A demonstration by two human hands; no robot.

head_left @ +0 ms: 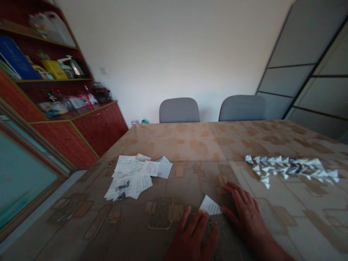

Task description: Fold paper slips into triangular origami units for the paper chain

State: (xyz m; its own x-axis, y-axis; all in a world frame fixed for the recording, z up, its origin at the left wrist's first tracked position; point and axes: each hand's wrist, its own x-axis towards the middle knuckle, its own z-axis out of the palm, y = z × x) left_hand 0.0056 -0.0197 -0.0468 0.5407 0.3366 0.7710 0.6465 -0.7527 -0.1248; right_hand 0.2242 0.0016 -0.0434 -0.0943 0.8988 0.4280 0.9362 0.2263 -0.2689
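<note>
A small folded piece of printed paper (210,206), roughly triangular, lies on the patterned tablecloth near the front of the table. My left hand (194,232) reaches in from below, and its fingertips rest on the paper's lower left edge; the fingers are spread and the thumb is apart. On the other side is my right hand (246,214), open, with its thumb at the paper's right corner and its fingers stretched over the cloth. To the left lies a loose pile of printed paper pieces (138,172). Several folded paper triangles (288,168) stand in rows at the right.
The table (190,141) has a brown patterned cover. Two grey chairs (179,110) stand at its far side, before a white wall. A red-brown shelf cabinet (100,123) with household items is on the left, and grey sliding doors (289,43) are on the right.
</note>
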